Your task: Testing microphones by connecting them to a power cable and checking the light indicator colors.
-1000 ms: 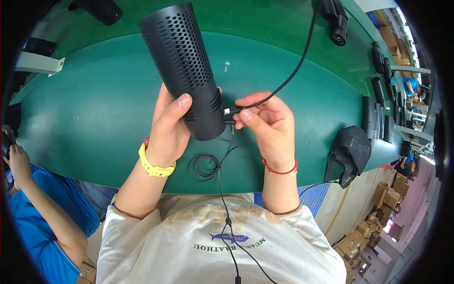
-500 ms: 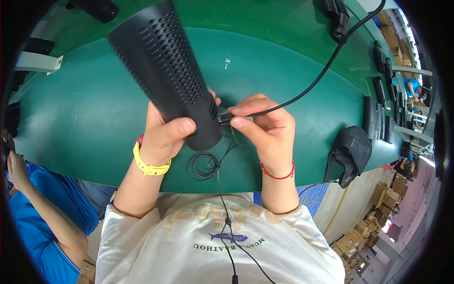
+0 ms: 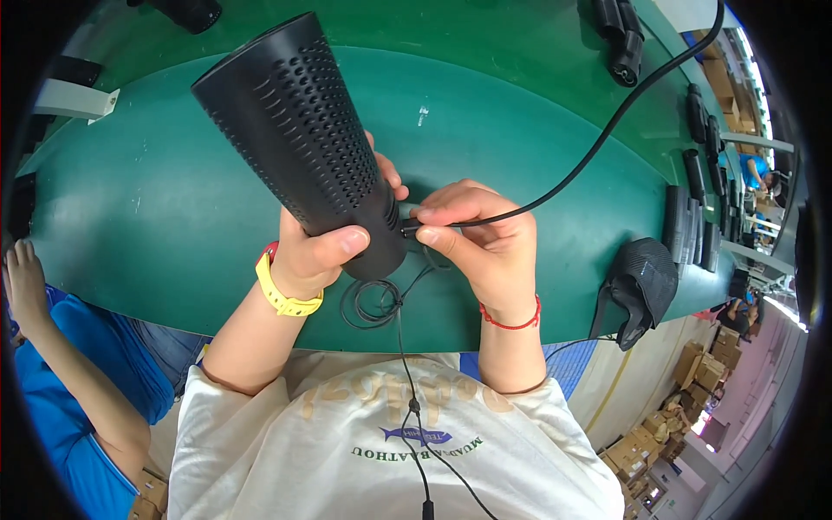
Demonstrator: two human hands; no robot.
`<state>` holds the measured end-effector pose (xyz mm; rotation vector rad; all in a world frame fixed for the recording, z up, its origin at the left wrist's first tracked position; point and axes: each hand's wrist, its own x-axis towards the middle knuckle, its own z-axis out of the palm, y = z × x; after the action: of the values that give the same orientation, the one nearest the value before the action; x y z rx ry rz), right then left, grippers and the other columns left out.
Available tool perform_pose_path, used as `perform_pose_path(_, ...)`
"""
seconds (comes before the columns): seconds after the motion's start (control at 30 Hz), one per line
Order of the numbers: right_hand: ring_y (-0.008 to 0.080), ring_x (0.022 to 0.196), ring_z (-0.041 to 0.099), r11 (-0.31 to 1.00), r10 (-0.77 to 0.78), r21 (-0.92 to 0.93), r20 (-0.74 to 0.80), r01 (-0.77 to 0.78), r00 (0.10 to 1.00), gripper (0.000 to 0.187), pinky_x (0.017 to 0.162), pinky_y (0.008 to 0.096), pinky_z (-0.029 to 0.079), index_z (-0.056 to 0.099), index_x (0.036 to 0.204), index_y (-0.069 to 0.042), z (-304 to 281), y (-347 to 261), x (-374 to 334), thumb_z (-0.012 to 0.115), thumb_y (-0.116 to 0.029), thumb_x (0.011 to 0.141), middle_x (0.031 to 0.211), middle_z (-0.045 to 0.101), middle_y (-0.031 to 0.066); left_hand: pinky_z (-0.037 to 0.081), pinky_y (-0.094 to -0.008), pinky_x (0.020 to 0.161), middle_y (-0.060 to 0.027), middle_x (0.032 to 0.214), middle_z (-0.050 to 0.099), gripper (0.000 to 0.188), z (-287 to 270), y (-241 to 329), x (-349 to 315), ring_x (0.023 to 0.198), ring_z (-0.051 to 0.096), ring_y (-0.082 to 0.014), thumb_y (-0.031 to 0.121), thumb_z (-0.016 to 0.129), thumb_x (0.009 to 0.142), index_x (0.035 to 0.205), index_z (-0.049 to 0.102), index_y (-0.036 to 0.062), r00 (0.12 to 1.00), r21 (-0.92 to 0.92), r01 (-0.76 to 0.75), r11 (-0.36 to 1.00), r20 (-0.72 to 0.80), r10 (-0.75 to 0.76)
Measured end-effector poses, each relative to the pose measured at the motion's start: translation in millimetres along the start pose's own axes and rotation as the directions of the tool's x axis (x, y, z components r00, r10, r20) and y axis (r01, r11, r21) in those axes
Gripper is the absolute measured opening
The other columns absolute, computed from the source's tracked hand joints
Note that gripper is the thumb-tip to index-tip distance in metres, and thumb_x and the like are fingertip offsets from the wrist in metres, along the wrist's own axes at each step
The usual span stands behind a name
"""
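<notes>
A black tapered cylinder (image 3: 290,130) with rows of perforations leans up and away to the left, its wide open end at the far side. My left hand (image 3: 316,256) wraps round its narrow lower part, thumb on the near side and fingertips showing beyond. Thumb and fingers of my right hand (image 3: 494,247) pinch a small black cable plug (image 3: 410,229) against the cylinder's side; I cannot tell how deep it sits. From the plug a thick black cable (image 3: 582,162) curves to the upper right. Below the cylinder, a thin black cord (image 3: 399,303) lies coiled on the green table (image 3: 199,225).
A black cap (image 3: 640,282) lies by the table's right edge. More black cylinders (image 3: 685,224) stand along the right side, with others at the back. A co-worker's arm and blue sleeve (image 3: 108,355) are at the left. Cardboard boxes (image 3: 633,451) are stacked on the floor at right.
The cylinder and my left hand have shifted slightly right and toward me. My right hand has lowered a little, still pinching the plug at the cylinder's side.
</notes>
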<state>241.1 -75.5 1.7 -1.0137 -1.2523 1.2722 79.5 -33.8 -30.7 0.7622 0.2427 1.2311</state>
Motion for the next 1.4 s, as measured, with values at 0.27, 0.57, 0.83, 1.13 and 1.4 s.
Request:
perform_pose_path(0.27, 0.0121, 0.068, 0.054, 0.858, 0.307, 0.495, -0.283, -0.136, 0.909, 0.012, 0.066, 0.0203, 0.043, 0.058, 0.088, 0.002, 6.8, 10.3, 12.8, 0.057, 0.005, 0.076, 0.08, 0.06, 0.0073, 0.04, -0.0399, 0.089, -0.0167, 0.12, 0.042, 0.072, 21.1, -2.5, 3.0, 0.105, 0.047, -0.0283, 0.028, 0.064, 0.066, 0.126, 0.032, 0.0055, 0.999, 0.111, 0.032, 0.993, 0.0, -0.032)
perform_pose_path(0.57, 0.0143, 0.082, 0.054, 0.912, 0.265, 0.378, -0.247, -0.159, 0.932, 0.017, 0.075, 0.0222, 0.042, 0.055, 0.098, 0.004, 11.3, 12.7, 11.6, 0.05, -0.006, 0.085, 0.094, 0.059, 0.0099, 0.038, -0.0375, 0.089, -0.0169, 0.121, 0.043, 0.06, 11.8, 2.1, -2.8, 0.105, 0.048, -0.027, 0.026, 0.059, 0.078, 0.128, 0.03, 0.0068, 0.996, 0.258, 0.086, 0.962, -0.024, -0.083)
perform_pose_path(0.83, 0.0172, 0.095, 0.05, 0.986, 0.124, 0.125, -0.117, -0.109, 0.985, 0.023, 0.085, 0.0267, 0.039, 0.053, 0.104, 0.004, 21.5, 7.6, 4.8, 0.046, -0.009, 0.087, 0.11, 0.053, 0.0108, 0.042, -0.0319, 0.083, -0.0115, 0.111, 0.052, 0.055, 3.5, 8.7, -1.1, 0.094, 0.054, -0.0209, 0.02, 0.061, 0.078, 0.124, 0.034, 0.007, 0.986, 0.133, 0.074, 0.988, -0.159, -0.053)
perform_pose_path(1.13, 0.0197, 0.101, 0.047, 0.98, 0.101, 0.173, 0.002, -0.1, 0.995, 0.036, 0.09, 0.0315, 0.036, 0.046, 0.116, 0.004, 17.7, 9.2, -1.0, 0.051, -0.011, 0.084, 0.117, 0.049, 0.0139, 0.044, -0.0307, 0.079, -0.011, 0.107, 0.053, 0.049, 1.5, 5.9, -0.7, 0.09, 0.055, -0.0192, 0.025, 0.06, 0.079, 0.12, 0.039, 0.0067, 0.983, 0.162, 0.088, 0.983, -0.176, -0.059)
perform_pose_path(1.4, 0.0213, 0.099, 0.049, 0.993, 0.056, 0.105, 0.013, -0.057, 0.998, 0.042, 0.088, 0.0325, 0.039, 0.045, 0.117, 0.003, 21.2, 12.7, 0.6, 0.057, -0.006, 0.078, 0.114, 0.049, 0.0135, 0.046, -0.0334, 0.079, -0.0128, 0.112, 0.052, 0.058, -6.7, 5.3, -2.1, 0.098, 0.053, -0.0216, 0.047, 0.044, 0.085, 0.124, 0.038, 0.0045, 0.981, 0.163, 0.133, 0.978, -0.163, -0.106)
